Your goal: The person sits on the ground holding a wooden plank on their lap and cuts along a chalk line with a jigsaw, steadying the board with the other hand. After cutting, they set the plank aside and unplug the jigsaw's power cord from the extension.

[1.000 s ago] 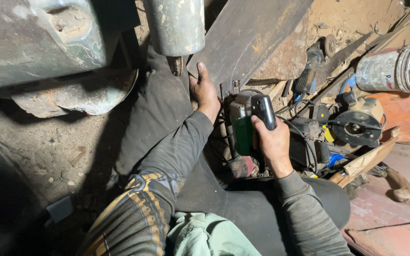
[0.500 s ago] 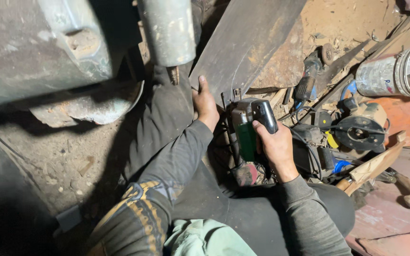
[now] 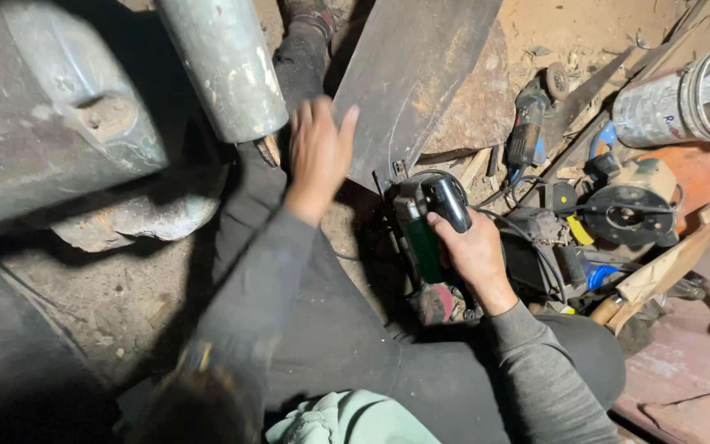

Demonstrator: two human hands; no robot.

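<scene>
My right hand (image 3: 472, 251) grips the black handle of a green and black power saw (image 3: 427, 222), whose front end sits at the lower edge of a long rusty metal sheet (image 3: 421, 74). My left hand (image 3: 320, 156) is raised with fingers spread beside the left edge of that sheet; it holds nothing, and whether it touches the sheet I cannot tell. A grey metal pipe (image 3: 228, 66) hangs just left of that hand. My dark trouser legs fill the lower middle.
A large grey metal body (image 3: 43, 123) fills the upper left. Right of the saw lie an angle grinder (image 3: 527, 131), another black power tool (image 3: 630, 205), cables, a wooden handle (image 3: 659, 271) and a tin bucket (image 3: 675, 103). An orange metal sheet (image 3: 700, 189) lies at far right.
My left hand has lifted off the metal sheet's edge and moved left, fingers now spread. The view shifted slightly. My right hand stays on the saw.
</scene>
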